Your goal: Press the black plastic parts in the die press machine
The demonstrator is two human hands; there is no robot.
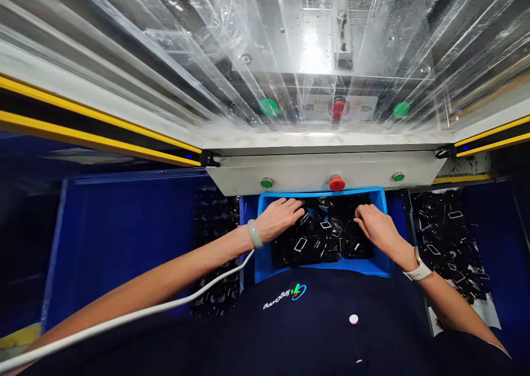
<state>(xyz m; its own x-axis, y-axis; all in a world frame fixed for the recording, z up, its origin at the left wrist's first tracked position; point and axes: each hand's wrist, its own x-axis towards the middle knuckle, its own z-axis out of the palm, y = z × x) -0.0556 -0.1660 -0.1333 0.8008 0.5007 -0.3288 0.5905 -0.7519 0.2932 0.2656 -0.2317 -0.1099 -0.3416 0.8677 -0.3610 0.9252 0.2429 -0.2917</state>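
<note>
Nearest, at six o'clock, is the person's dark shirt (314, 326), with a small logo on the chest. A white cable (186, 300) runs in from eight o'clock toward the left wrist.

At the centre, just beyond the shirt, sits a light-blue bin (364, 266) loaded with black parts (325, 244). They are small, dark and glossy, heaped at all angles; several show pale rectangular outlines, and bits of blue plastic peek between them.

The two hands are well apart. The left hand (281, 218), a pale bangle (255, 233) at its wrist, is over the bin's ten o'clock corner, fingers stretched forward. The right hand (376, 227), below a white watch (421, 268), is at two o'clock, fingers bent down toward the heap. The undersides are hidden, so I cannot tell whether either grips a part.

Similar dark pieces lie in a left pile (217, 216) at nine o'clock and a right pile (447, 238) at three.

Beyond the bin, at twelve o'clock, a pale panel (298, 183) carries a red button (337, 183) between two green ones. Farthest is a streaked, shiny, see-through cover (232, 44).
</note>
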